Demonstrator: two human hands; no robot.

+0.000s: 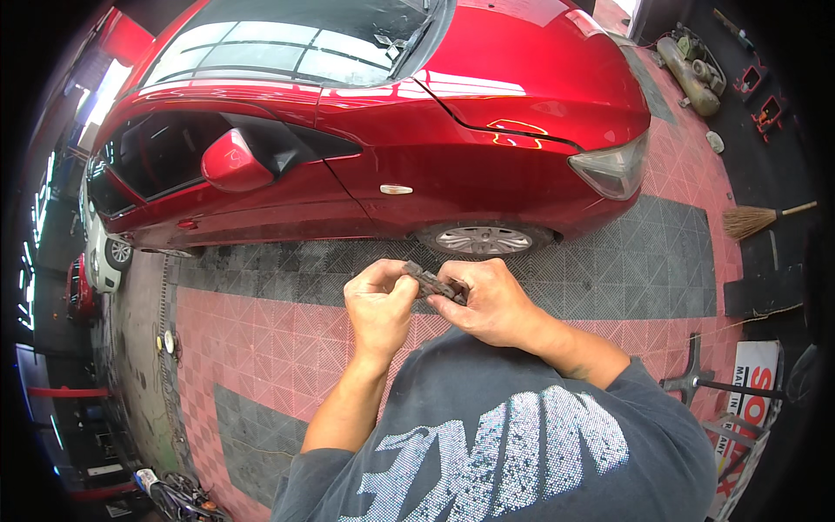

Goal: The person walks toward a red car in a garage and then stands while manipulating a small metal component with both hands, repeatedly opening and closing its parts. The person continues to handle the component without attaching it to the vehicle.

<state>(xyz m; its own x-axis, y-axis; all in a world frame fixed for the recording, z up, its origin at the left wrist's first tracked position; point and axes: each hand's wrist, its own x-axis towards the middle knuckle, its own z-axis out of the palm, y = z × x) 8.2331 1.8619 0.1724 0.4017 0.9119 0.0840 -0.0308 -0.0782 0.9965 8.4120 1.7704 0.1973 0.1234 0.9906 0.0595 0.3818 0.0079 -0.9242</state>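
Note:
In front of my chest, both hands grip a small dark grey lump point(428, 280), uneven in shape and clay-like in look. My left hand point(380, 306) pinches its left end between thumb and fingers. At the other end my right hand point(494, 304) is closed round it, the thumb along its near side. Beyond my hands stands a red car point(383, 204), side on, with its front to the right. Its front wheel point(483, 238) is just past my hands, and neither hand touches the car.
Pink and grey floor tiles point(261, 335) lie under and around the car. Against the right side are a broom point(755, 219), a compressor tank point(687, 74) and a metal-legged stand point(693, 380). A white car point(103, 252) stands at the far left, and a bicycle-like object point(178, 496) lower left.

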